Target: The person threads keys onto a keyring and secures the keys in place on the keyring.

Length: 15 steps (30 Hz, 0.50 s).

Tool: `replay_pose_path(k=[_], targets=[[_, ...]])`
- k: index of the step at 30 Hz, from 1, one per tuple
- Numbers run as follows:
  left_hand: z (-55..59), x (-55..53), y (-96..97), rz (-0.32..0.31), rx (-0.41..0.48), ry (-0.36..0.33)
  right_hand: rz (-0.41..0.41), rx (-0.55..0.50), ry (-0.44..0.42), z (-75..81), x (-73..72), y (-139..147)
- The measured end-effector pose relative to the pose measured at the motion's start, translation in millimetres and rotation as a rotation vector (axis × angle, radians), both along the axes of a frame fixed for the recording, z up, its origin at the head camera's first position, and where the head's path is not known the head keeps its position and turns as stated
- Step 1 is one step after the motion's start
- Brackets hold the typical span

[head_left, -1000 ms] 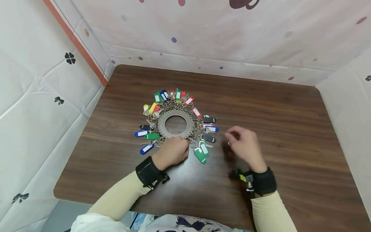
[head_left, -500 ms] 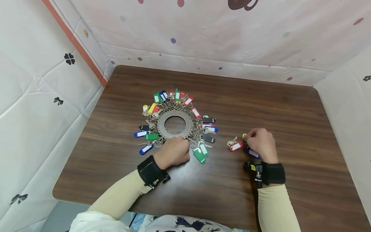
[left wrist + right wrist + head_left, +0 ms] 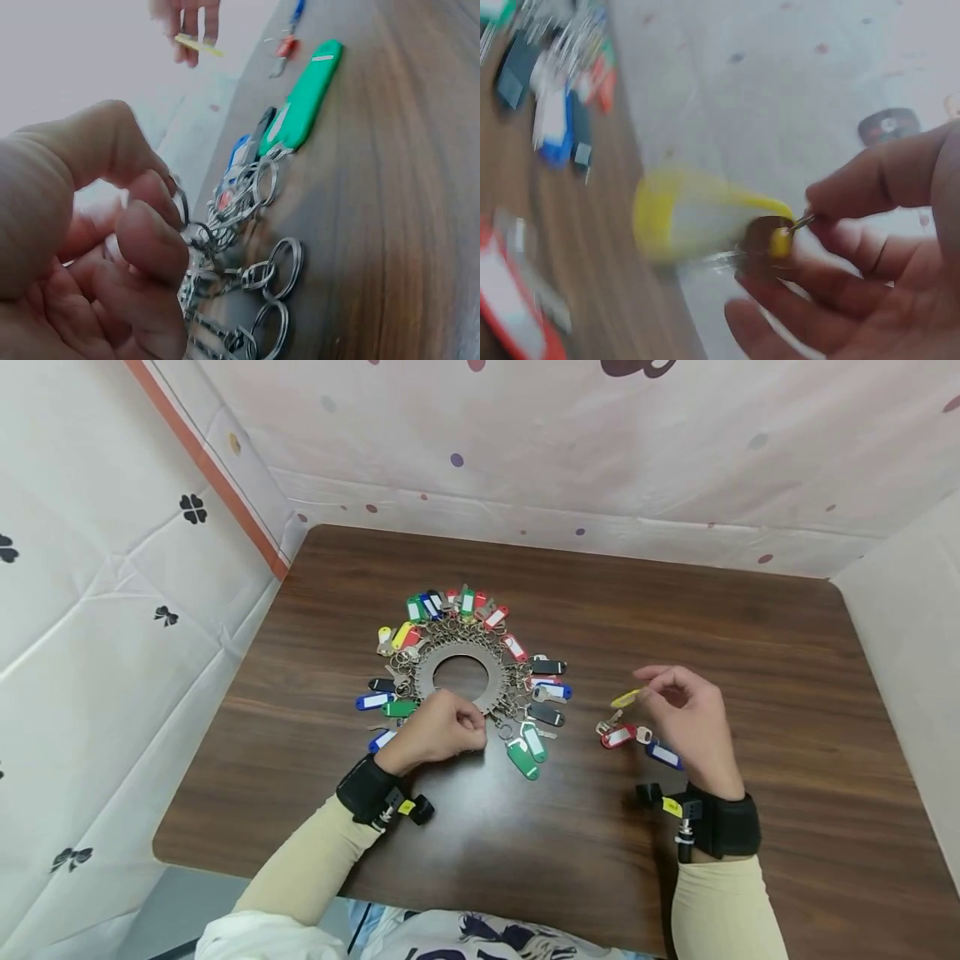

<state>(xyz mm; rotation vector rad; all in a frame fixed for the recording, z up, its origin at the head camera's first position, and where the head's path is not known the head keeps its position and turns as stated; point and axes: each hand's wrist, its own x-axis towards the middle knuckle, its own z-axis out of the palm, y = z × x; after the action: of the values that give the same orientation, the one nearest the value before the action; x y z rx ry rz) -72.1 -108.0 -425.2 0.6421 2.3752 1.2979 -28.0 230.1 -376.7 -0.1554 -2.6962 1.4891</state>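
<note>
We list: one yellow tag, at three o'clock of the metal disc, its wire loop pinched by the right hand; left hand, at the disc's seven o'clock, pinching a small ring; red tag on the table, at the yellow's six o'clock.

Grey ring, tags on brown table

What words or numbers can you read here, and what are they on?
None that I can read.
Yellow tag held by the right hand: label too blurred.
Red tag and blue tag: labels too small.
Tags round the metal ring: too small.
Yellow sticker on the right wrist: too small.
Shirt: dark marks, cut off, unreadable.
</note>
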Motion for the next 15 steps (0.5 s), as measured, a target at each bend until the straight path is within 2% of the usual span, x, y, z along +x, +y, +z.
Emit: replay_pose_path(k=[3,6,9,15], targets=[[-2.4,-2.4,-6.0,0.048,0.093,-0.078,0.126,-0.075,0.015,0.8,0.2,-10.2],[-4.6,-4.2,-9.7,0.072,0.165,-0.116,0.227,-0.099,-0.019,-2.3,-2.4,-25.6],[-6.6,-5.5,-12.2,0.077,0.23,-0.149,0.303,-0.113,-0.069,-8.1,-5.9,-42.4],[-7.1,-6.5,-14.2,0.122,0.33,-0.29,0.418,-0.142,-0.142,-16.7,-10.9,-68.9]])
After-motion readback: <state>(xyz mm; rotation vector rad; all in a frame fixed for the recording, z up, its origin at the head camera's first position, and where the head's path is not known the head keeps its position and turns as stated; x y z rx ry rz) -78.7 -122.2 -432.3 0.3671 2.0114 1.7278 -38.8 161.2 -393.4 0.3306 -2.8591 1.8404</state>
